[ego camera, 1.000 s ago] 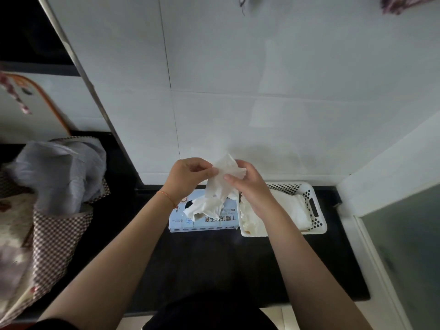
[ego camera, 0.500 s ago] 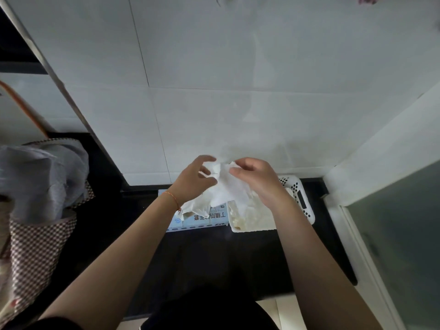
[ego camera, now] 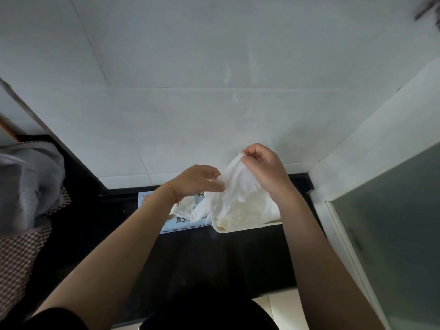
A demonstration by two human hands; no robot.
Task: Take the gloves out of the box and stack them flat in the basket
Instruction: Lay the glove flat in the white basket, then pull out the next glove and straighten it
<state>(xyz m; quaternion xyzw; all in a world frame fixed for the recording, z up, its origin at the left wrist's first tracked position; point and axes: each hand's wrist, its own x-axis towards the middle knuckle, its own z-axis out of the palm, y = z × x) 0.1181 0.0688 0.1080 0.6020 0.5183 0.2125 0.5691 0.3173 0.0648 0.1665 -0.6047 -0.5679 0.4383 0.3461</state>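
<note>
Glove (ego camera: 234, 184) now spread wider btwn both hands (ego camera: 263, 170), over basket (ego camera: 240, 228).

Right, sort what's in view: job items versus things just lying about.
Job: glove, pinched by left hand and right hand; glove box; white basket holding stacked gloves.
Lying about: grey cloth; checkered bag.

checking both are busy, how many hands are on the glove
2: the left hand pinches the glove at its left edge, the right hand pinches its top, above the basket.
</note>
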